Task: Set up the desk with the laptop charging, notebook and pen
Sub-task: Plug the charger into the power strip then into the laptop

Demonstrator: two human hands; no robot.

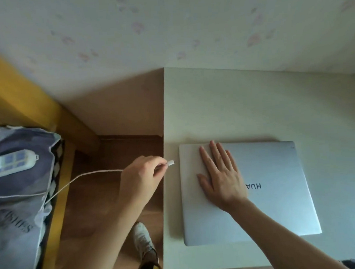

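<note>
A closed silver laptop point(280, 200) lies flat on the white desk point(253, 104), near its left edge. My right hand point(219, 176) rests flat on the lid with straight fingers. My left hand point(143, 178) pinches the white charging cable point(87, 174) just behind its plug point(171, 162). The plug points at the laptop's left side and stays a short gap away from it. No notebook or pen is in view.
The cable runs left to a white power strip point(12, 164) lying on a grey patterned quilt point(17, 206) on a yellow-framed bed. Wooden floor shows between bed and desk, with my white shoe point(142, 239) there. A flowered wall stands behind the desk.
</note>
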